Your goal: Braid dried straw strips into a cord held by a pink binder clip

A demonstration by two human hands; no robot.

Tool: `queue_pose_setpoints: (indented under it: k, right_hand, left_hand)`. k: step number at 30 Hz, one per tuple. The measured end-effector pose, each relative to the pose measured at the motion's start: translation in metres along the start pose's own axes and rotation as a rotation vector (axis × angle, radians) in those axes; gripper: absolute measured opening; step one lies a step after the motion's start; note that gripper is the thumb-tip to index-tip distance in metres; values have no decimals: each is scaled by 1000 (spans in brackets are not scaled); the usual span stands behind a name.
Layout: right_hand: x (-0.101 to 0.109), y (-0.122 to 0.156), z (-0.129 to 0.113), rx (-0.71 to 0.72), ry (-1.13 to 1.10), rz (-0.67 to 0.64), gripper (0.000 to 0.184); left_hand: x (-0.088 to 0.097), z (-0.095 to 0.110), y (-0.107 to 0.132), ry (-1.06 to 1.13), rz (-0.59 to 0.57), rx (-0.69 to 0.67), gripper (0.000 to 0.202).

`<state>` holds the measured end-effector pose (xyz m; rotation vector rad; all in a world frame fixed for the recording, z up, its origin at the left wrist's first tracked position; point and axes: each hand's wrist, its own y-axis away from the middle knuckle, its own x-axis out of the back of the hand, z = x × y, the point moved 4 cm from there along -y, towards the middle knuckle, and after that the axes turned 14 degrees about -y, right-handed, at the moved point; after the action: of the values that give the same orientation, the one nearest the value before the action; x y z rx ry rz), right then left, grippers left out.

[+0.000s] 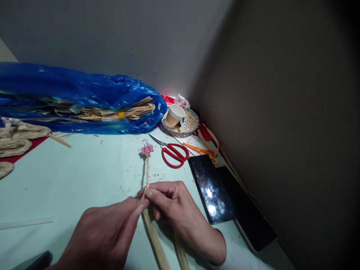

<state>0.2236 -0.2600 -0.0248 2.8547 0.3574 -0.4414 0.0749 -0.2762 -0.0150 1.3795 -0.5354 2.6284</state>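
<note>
A thin braided straw cord runs up the pale table from my hands to a pink binder clip that clamps its far end. My left hand pinches the cord's near end between thumb and fingertips. My right hand meets it from the right, fingers curled and pinched on the same spot. Loose flat straw strips trail from the pinch toward me, under both hands.
Red-handled scissors and orange scissors lie behind the clip. A small woven basket holds a tipped paper cup. A blue plastic bag holds straw. Braided coils lie far left; two dark phones lie right, by the wall.
</note>
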Motion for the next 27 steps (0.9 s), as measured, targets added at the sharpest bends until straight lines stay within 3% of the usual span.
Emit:
queue_pose_setpoints:
  k: [2, 6, 9, 13, 16, 18, 20, 22, 24, 27]
  right_hand:
    - [0, -1, 1, -16, -40, 6, 30]
    - [-3, 0, 2, -73, -147, -27, 28]
    - [-5, 2, 3, -123, -243, -46, 29]
    - [-6, 4, 1, -118, -259, -31, 28]
    - [-5, 5, -2, -74, -281, -4, 29]
    - [-4, 7, -3, -49, -266, 0, 27]
    - [-4, 7, -3, -44, -223, -15, 30]
    - [-5, 7, -2, -40, -214, -50, 36]
    - [-5, 6, -1, -36, -229, -69, 39]
    - [-5, 5, 1, -49, -241, -67, 41]
  left_hand:
    - [-3, 2, 5, -125, 65, -186, 25]
    - [-14, 7, 12, -415, 71, -598, 28]
    - [-18, 12, 13, -565, 99, -613, 40]
    - [-18, 22, 20, -602, 131, -588, 49]
    - [-4, 18, 14, -459, 128, -460, 32]
    - [8, 9, -2, -189, 66, -251, 27]
    - [11, -3, -20, 128, -88, 41, 21]
    - [0, -5, -32, 491, -378, 251, 25]
    - [-11, -1, -36, 771, -582, 381, 32]
    - [-23, 0, -35, 979, -703, 504, 34]
